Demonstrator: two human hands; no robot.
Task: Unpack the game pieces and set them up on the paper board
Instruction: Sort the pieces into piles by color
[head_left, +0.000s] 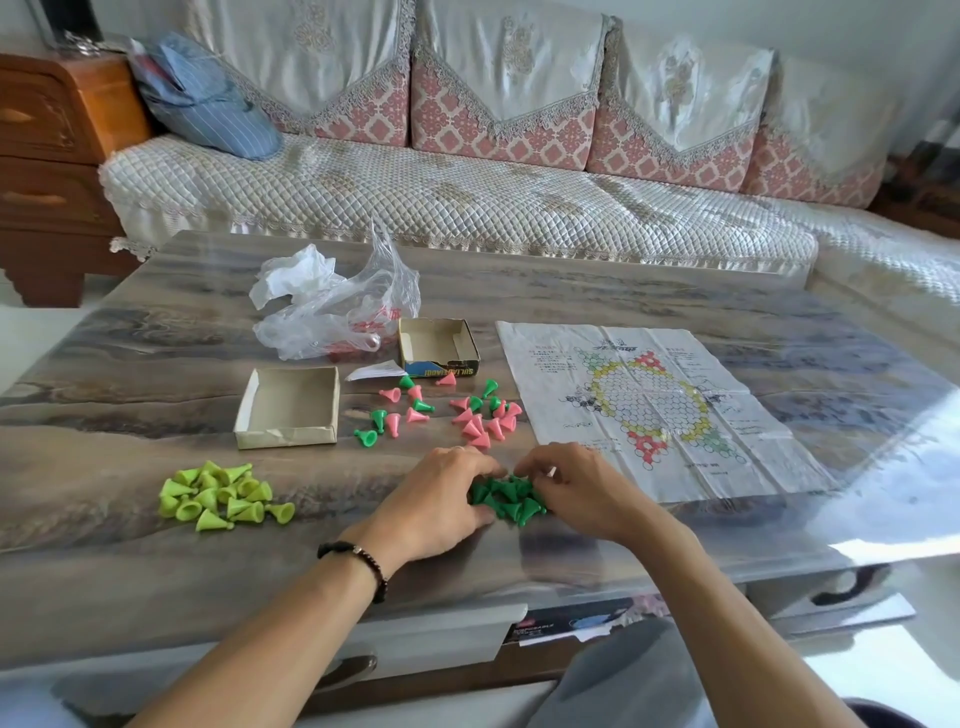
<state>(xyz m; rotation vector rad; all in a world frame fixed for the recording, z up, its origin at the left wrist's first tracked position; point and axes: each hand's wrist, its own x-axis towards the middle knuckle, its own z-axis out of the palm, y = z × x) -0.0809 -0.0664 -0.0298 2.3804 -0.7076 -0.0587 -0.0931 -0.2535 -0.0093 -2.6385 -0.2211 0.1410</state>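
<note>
A heap of dark green cone pieces (506, 500) lies near the table's front edge. My left hand (441, 499) curls round its left side, thumb under the heap. From the right, my right hand (576, 488) curls its fingers over the top of the heap. The creased paper board (550, 426), printed with a hexagon star grid, lies flat to the right with no pieces on it. Lime green cones (223, 499) are piled at the left. Loose pink and green cones (470, 421) are scattered behind my hands.
An open cardboard box tray (288, 408) and the other box half (439, 345) sit behind the pieces. A crumpled plastic bag (337, 312) and a folded slip (376, 370) lie near them. A sofa (467, 197) runs behind the glossy table (156, 338).
</note>
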